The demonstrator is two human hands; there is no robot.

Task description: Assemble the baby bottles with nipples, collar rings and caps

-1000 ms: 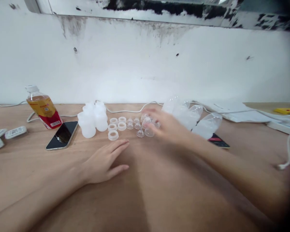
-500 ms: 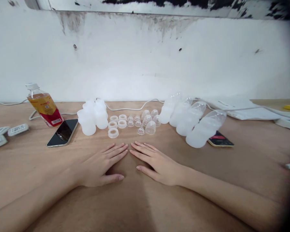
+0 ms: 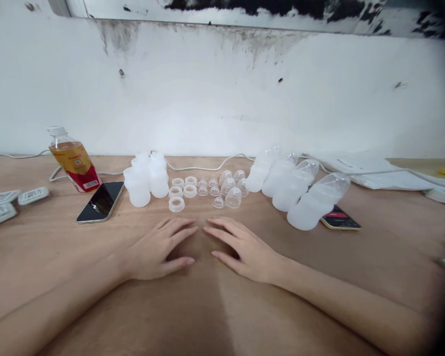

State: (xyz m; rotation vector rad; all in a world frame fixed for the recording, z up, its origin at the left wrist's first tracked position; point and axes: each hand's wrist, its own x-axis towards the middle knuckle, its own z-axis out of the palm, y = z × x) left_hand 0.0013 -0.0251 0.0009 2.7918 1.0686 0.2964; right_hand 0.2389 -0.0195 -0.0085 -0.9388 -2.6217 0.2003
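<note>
My left hand (image 3: 159,249) rests palm down on the wooden table, fingers stretched out and holding nothing. Opposite it lies my right hand (image 3: 244,249), also bare, its fingers slightly arched and the thumb apart. Just beyond the fingertips are several white screw rings (image 3: 177,204), several clear nipples (image 3: 218,202) and several clear domed caps (image 3: 233,197). Behind the left hand stand several white, translucent bottle bodies (image 3: 140,190). A row of capped baby bottles (image 3: 307,210) stands beyond the right hand.
A drink bottle (image 3: 76,160) and a phone (image 3: 101,202) are at the left, with small white labelled devices (image 3: 33,196) further out. Another phone (image 3: 340,218) lies behind the capped bottles. A cable (image 3: 207,168) runs along the wall, and a white bag (image 3: 378,173) lies back right.
Both hands have lifted their knuckles a little, the fingers now more arched than flat. The view has shifted slightly; the objects stay in place.
</note>
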